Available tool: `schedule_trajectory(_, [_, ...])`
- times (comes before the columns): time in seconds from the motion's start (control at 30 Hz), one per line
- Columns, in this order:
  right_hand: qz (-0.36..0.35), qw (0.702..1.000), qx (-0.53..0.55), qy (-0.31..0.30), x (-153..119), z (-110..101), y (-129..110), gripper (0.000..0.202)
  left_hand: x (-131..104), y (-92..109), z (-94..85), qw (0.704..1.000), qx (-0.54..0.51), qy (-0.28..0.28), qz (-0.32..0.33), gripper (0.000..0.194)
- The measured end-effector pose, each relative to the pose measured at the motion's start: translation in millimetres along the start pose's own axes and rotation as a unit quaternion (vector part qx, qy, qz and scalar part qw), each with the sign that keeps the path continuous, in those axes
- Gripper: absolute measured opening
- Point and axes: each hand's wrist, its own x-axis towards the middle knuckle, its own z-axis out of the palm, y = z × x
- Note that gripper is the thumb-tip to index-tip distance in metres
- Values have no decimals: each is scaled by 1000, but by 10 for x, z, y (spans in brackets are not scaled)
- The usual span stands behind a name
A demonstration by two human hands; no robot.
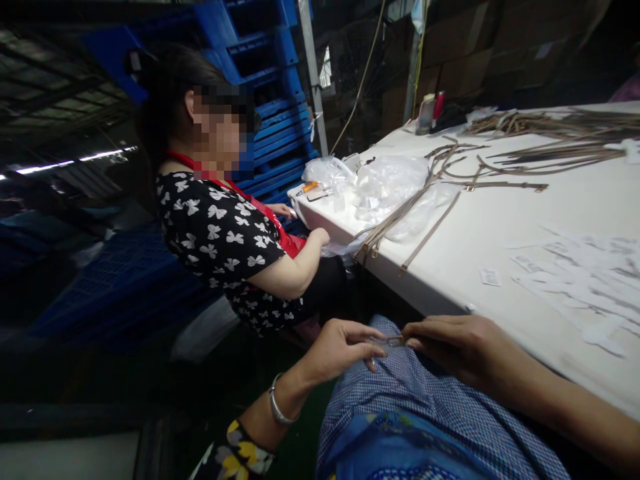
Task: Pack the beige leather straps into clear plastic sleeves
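Low in the centre, above a blue checked apron (pixel 390 387), my two hands meet at a small gold buckle (pixel 395 341). My left hand (pixel 345 343), with a silver bangle at the wrist, has its fingertips pinched at the buckle's left end. From the other side my right hand (pixel 455 337) closes its thumb and fingers on the buckle's right end; whatever strap lies behind it is hidden. Thin brown straps (pixel 400 213) with gold buckles hang over the near edge of the white table, and a single strap (pixel 430 233) lies beside them.
A person (pixel 225 247) in a red apron sits at the table's left end, beside clear plastic bags (pixel 385 190) and an orange cutter (pixel 307 188). White tags (pixel 585 280) cover the table's right part. More straps (pixel 560 127) lie farther back. Blue pallets (pixel 280 133) stand behind.
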Motion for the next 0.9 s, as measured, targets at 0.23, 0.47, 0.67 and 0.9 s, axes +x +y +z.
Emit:
schedule_trajectory(0.23, [3, 999, -5, 35, 47, 90, 110, 42, 64, 146, 49, 997, -29, -73, 19, 33])
schedule_trajectory(0.47, [8, 999, 46, -28, 176, -95, -60, 49, 126, 439, 34, 994, 65, -60, 60, 29])
schedule_trajectory(0.67, [49, 967, 225, -107, 172, -332, 59, 40, 168, 675, -274, 991, 80, 2, 108, 32])
schedule_trajectory(0.9, [63, 915, 369, -152, 220, -231, 282, 34, 143, 672, -424, 991, 85, -6, 99, 36])
